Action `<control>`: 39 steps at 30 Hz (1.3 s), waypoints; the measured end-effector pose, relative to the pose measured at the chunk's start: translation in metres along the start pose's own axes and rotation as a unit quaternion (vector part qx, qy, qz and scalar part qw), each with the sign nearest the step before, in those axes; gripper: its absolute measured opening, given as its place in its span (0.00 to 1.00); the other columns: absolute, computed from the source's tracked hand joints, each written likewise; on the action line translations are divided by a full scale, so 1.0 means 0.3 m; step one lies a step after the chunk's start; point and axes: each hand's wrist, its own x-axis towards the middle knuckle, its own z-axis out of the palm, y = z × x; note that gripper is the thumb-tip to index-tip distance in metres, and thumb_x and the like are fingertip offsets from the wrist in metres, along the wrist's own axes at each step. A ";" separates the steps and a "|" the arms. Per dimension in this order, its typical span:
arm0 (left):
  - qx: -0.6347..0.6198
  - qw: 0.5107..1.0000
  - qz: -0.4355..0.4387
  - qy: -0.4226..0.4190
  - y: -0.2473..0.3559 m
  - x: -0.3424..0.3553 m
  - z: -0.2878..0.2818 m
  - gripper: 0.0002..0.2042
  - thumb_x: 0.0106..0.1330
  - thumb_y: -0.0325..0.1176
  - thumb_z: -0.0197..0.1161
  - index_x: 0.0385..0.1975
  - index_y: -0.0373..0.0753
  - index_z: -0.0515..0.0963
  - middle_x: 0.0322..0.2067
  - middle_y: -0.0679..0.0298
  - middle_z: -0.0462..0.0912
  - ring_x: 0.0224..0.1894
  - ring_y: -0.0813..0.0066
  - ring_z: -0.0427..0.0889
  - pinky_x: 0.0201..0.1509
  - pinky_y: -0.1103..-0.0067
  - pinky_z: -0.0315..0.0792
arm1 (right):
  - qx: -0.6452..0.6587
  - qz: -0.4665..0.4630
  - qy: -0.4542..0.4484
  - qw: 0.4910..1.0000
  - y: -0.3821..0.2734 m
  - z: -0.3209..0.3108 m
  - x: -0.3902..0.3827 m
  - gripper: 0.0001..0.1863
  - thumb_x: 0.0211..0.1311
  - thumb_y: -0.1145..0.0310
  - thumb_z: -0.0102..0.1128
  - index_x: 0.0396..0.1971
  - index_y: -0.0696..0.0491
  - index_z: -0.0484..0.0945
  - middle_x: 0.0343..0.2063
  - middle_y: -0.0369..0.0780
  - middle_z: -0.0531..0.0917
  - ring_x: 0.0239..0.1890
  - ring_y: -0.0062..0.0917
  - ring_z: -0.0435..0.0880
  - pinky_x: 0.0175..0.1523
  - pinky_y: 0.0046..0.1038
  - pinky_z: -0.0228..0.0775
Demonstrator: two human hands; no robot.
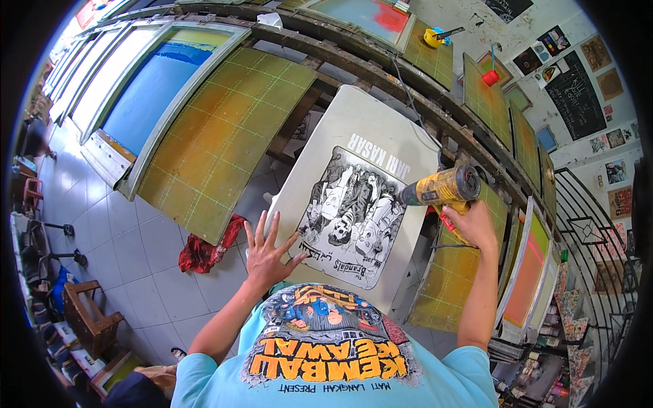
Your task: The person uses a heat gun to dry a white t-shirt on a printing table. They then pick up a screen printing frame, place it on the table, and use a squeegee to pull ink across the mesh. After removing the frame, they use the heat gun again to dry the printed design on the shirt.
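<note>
A yellow and black heat gun [441, 189] is in my right hand [471, 223], with fingers wrapped round its handle. Its nozzle points left, over the right edge of a printed panel [354, 217]. That panel is a black-and-white illustration of figures on a beige T-shirt [323, 136], which lies flat over a board. My left hand [269, 253] is spread with nothing in it, at the near left edge of the shirt. Whether its fingertips touch the cloth I cannot tell.
Green-brown gridded boards [228, 136] flank the shirt, set on a dark rail frame [354, 64]. A red cloth [207, 250] hangs below the left board. Framed screens [160, 88] stand farther left. A cable [401, 85] runs along the rail. Tiled floor [146, 241] shows at left.
</note>
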 end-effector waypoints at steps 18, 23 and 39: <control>-0.012 1.000 -0.005 -0.005 -0.001 0.001 -0.003 0.24 0.60 0.62 0.74 0.52 0.57 0.90 0.79 0.51 0.59 0.82 0.45 0.50 0.81 0.37 0.36 | 0.010 0.021 -0.052 0.998 -0.050 0.007 -0.055 0.23 0.59 0.62 0.77 0.49 0.61 0.85 0.43 0.50 0.91 0.46 0.39 0.91 0.55 0.38 0.79; -0.002 1.000 -0.004 -0.002 0.000 0.001 -0.001 0.24 0.60 0.62 0.74 0.52 0.57 0.90 0.79 0.52 0.60 0.82 0.45 0.51 0.81 0.37 0.36 | -0.027 0.072 -0.027 0.997 -0.096 0.002 -0.053 0.23 0.59 0.61 0.78 0.49 0.60 0.86 0.43 0.50 0.91 0.46 0.40 0.91 0.55 0.38 0.79; -0.006 1.000 0.001 0.000 -0.002 0.003 0.000 0.24 0.59 0.62 0.74 0.51 0.57 0.90 0.78 0.51 0.60 0.82 0.45 0.51 0.81 0.37 0.36 | 0.016 0.050 -0.010 0.999 0.009 0.004 -0.027 0.23 0.60 0.62 0.77 0.49 0.62 0.85 0.43 0.52 0.91 0.48 0.43 0.91 0.55 0.38 0.79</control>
